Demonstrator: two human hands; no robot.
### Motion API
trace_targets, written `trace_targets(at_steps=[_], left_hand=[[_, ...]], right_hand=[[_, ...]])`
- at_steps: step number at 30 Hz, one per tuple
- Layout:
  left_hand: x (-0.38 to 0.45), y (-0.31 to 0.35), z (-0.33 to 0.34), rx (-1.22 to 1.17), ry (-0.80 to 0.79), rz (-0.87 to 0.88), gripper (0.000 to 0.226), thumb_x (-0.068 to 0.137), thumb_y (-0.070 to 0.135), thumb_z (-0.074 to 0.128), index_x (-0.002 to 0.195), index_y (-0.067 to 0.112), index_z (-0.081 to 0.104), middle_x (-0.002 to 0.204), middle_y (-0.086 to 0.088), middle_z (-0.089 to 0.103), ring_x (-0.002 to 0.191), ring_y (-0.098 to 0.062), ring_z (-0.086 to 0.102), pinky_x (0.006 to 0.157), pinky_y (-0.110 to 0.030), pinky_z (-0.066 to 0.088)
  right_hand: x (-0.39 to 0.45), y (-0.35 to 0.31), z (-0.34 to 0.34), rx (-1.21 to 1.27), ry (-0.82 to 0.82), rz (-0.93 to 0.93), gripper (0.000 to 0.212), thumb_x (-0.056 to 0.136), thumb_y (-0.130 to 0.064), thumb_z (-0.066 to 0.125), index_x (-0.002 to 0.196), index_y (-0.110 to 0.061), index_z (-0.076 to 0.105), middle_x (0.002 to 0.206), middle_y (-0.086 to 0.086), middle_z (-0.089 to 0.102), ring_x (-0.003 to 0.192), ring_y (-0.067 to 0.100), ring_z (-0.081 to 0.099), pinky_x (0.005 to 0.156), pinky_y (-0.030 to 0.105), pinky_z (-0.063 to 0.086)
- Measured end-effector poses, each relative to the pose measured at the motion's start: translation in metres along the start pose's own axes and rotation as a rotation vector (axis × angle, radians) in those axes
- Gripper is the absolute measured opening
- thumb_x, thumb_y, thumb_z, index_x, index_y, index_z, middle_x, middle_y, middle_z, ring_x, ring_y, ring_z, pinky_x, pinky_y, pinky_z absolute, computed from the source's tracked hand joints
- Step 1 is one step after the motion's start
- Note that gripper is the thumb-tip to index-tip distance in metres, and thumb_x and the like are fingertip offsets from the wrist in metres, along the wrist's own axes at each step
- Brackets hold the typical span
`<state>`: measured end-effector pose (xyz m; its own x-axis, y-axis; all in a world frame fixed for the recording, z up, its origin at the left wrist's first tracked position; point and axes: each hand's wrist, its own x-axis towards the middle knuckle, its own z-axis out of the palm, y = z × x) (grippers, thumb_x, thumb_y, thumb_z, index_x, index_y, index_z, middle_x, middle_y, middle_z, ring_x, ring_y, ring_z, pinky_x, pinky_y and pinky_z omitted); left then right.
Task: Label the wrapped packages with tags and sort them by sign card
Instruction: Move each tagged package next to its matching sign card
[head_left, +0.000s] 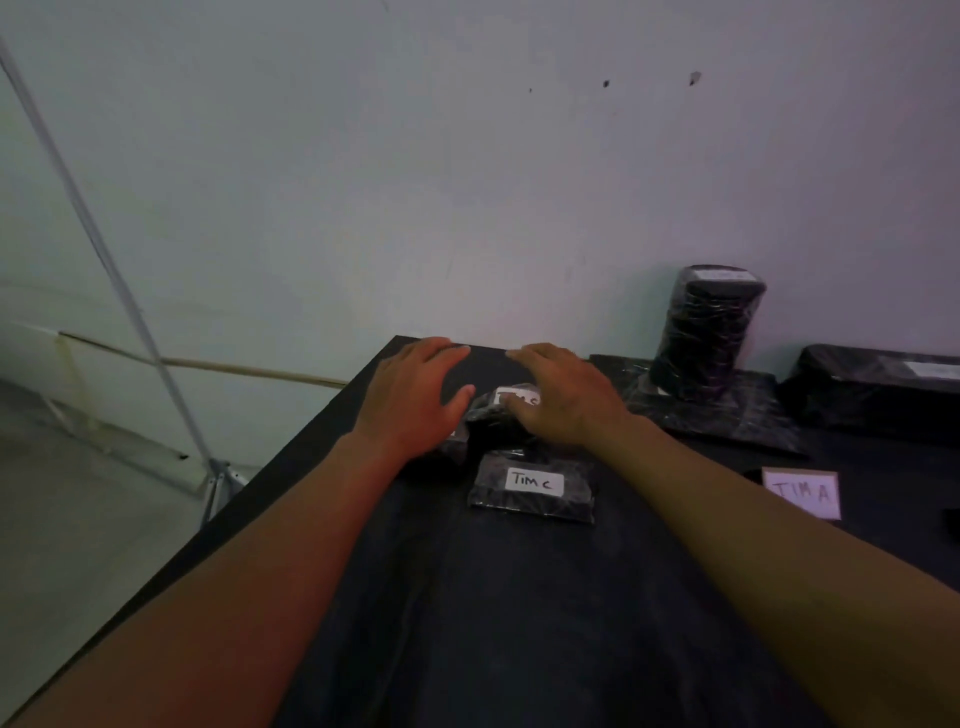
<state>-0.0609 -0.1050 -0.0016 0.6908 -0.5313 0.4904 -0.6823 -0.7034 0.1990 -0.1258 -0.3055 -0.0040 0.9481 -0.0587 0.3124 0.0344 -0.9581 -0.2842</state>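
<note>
pale wall (467, 182) is filling the top of the view, and a black tabletop (519, 623) is running up to it. both arms are reaching forward to the far left corner of the tabletop. the left hand (415, 400) is lying palm down with fingers straight, its grip open, touching the left side of a small wrapped package (493, 415). the right hand (566, 400) is resting on the same package from the right, fingers loosely spread, grip open, partly covering its white tag (514, 397). just in front of them a second wrapped package (532, 506) is lying flat, showing a tag (534, 482) reading "tim c". to the right, a tall wrapped cylinder (706, 327) is standing upright on a flat wrapped package (727, 415), and a long wrapped package (872, 384) is lying beside those at the frame edge. a sign card (802, 493) reading "tim a" is lying near the right forearm.
</note>
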Motion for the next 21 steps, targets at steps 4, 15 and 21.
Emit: trace_targets(at_steps=[4,15,21], left_hand=[[-0.007,-0.011,0.019,-0.028,-0.054,-0.016,0.05,0.088,0.035,0.07,0.135,0.016,0.063,0.138,-0.009,0.06,0.126,-0.03,0.058,0.099,-0.048,0.048],[-0.016,-0.01,0.047,-0.157,-0.14,-0.071,0.059,0.087,0.048,0.056,0.138,0.02,0.06,0.136,-0.004,0.061,0.122,-0.027,0.06,0.101,-0.05,0.049],[-0.015,-0.001,0.046,-0.334,-0.125,-0.064,0.078,0.085,0.058,0.07,0.152,0.029,0.041,0.145,0.005,0.054,0.131,-0.014,0.051,0.108,-0.032,0.041]], right_hand=[[0.001,0.007,0.017,0.027,-0.159,0.093,0.082,0.087,-0.061,0.066,0.156,-0.032,0.032,0.162,-0.002,0.031,0.149,0.02,0.03,0.118,0.046,0.034],[-0.003,0.027,0.049,0.228,-0.117,0.149,0.071,0.08,-0.038,0.082,0.14,-0.037,0.043,0.139,-0.001,0.044,0.12,0.02,0.054,0.101,0.035,0.047],[-0.023,0.034,0.039,0.055,0.273,-0.196,0.083,0.075,-0.021,0.082,0.148,-0.009,0.044,0.145,0.008,0.047,0.131,0.026,0.049,0.102,0.044,0.051]])
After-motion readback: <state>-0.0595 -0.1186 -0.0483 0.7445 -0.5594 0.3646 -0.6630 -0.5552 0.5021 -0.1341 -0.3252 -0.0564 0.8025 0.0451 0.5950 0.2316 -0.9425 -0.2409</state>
